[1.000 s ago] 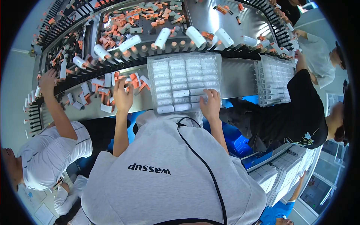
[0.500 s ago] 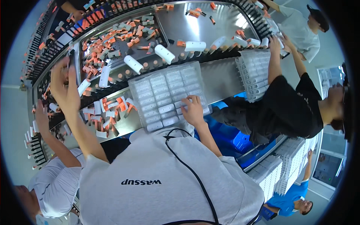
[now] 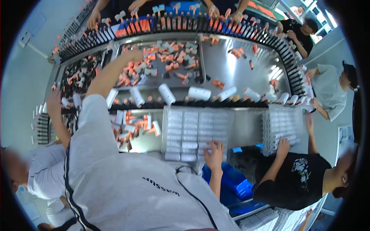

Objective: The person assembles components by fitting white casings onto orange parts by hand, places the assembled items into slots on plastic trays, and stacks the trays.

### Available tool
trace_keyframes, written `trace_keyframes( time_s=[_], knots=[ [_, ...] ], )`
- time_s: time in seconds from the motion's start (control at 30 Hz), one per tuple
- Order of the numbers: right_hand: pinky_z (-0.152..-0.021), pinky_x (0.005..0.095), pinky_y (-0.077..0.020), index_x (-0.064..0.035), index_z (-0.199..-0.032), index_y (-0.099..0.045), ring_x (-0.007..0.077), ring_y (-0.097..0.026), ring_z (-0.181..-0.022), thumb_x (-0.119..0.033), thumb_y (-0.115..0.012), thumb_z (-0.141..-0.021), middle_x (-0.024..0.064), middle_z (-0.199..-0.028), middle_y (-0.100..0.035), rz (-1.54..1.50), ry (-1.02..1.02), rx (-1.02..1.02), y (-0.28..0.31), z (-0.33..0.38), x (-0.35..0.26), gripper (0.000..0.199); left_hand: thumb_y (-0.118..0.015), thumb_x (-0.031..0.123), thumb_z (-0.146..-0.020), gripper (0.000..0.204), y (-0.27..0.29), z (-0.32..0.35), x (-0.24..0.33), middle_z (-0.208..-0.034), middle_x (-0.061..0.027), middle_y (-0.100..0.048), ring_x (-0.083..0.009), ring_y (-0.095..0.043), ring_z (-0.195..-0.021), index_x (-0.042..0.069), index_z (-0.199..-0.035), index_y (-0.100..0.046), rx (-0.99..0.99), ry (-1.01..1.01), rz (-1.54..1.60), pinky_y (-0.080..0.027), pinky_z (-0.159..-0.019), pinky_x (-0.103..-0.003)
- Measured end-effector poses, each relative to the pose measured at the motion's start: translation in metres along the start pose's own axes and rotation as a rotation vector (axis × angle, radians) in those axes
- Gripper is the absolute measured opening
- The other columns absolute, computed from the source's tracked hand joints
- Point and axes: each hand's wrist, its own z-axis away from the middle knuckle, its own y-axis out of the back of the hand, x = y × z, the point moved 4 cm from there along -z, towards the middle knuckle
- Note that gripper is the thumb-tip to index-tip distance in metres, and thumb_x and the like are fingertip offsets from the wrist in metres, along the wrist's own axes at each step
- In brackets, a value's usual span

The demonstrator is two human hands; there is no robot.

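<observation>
Right hand at the clear tray, left hand over the orange parts

The right hand (image 3: 214,153), fingers bent and half open, rests at the near right part of the clear tray (image 3: 175,125); whether it grips anything cannot be told. To its left, at least four white pieces (image 3: 172,156) sit in the tray's pockets; the hand hides part of that area. The left hand (image 3: 135,56) is blurred above the pile of orange and grey parts (image 3: 173,56), its fingers and hold impossible to make out. Between the two hands, at least five white covers (image 3: 166,93) line the rack. Well right of the right hand stands one tray stack (image 3: 283,127). Dark lettering (image 3: 161,186), slanted and upside down, crosses the wearer's shirt.
</observation>
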Motion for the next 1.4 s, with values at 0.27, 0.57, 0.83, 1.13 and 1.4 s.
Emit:
trace_keyframes(
  time_s=[0.27, 0.57, 0.83, 1.13, 1.4],
  knots=[
    [-0.098, 0.0482, -0.0475, -0.0096, -0.105, -0.074, 0.0412, -0.055, -0.114, -0.011, -0.081, -0.073, 0.0181, -0.115, -0.063, -0.084, -0.231, -0.217, 0.007, 0.195, 0.0, 0.033, -0.07, 0.014, -0.076, 0.036, -0.282, 0.121, 0.152, -0.103, -0.0187, -0.076, -0.0363, -0.074, -0.099, 0.014, -0.112, -0.074, -0.167, 0.089, 0.168, -0.059, -0.082, -0.05],
    [-0.095, 0.0454, -0.0477, -0.014, -0.098, -0.077, 0.0369, -0.057, -0.108, -0.018, -0.087, -0.067, 0.0135, -0.107, -0.064, -0.04, -0.397, -0.284, 0.027, 0.269, -0.008, 0.033, -0.072, 0.014, -0.074, 0.032, -0.287, 0.138, 0.277, -0.116, -0.0253, -0.068, -0.0407, -0.068, -0.105, 0.001, -0.103, -0.074, -0.241, -0.178, 0.167, -0.058, -0.082, -0.051],
    [-0.094, 0.0455, -0.0476, -0.0136, -0.098, -0.077, 0.0363, -0.056, -0.106, -0.018, -0.087, -0.067, 0.0138, -0.105, -0.063, -0.041, -0.418, -0.283, 0.037, 0.284, -0.009, 0.033, -0.078, 0.015, -0.073, 0.082, -0.301, 0.172, 0.318, -0.126, -0.03, -0.06, -0.0441, -0.066, -0.113, 0.008, -0.147, -0.045, -0.43, -0.119, 0.25, -0.059, -0.083, -0.05],
    [-0.094, 0.047, -0.0474, -0.0111, -0.099, -0.076, 0.0381, -0.056, -0.106, -0.015, -0.086, -0.068, 0.0156, -0.106, -0.063, -0.032, -0.4, -0.166, 0.013, 0.236, 0.008, 0.032, -0.083, 0.017, -0.065, 0.064, -0.215, 0.039, 0.255, -0.097, -0.022, -0.073, -0.0373, -0.073, -0.089, 0.004, -0.125, -0.064, -0.023, -0.149, 0.57, -0.059, -0.075, -0.048],
    [-0.096, 0.0474, -0.0454, -0.0081, -0.104, -0.073, 0.0382, -0.056, -0.109, -0.01, -0.082, -0.073, 0.0155, -0.108, -0.062, 0.005, -0.31, 0.22, -0.004, 0.116, 0.049, 0.033, -0.075, 0.026, -0.079, 0.044, 0.033, -0.172, 0.15, -0.111, -0.0222, -0.07, -0.0349, -0.069, -0.101, 0.001, -0.114, -0.068, 0.439, -0.209, 0.645, -0.055, -0.082, -0.048]
  ],
)
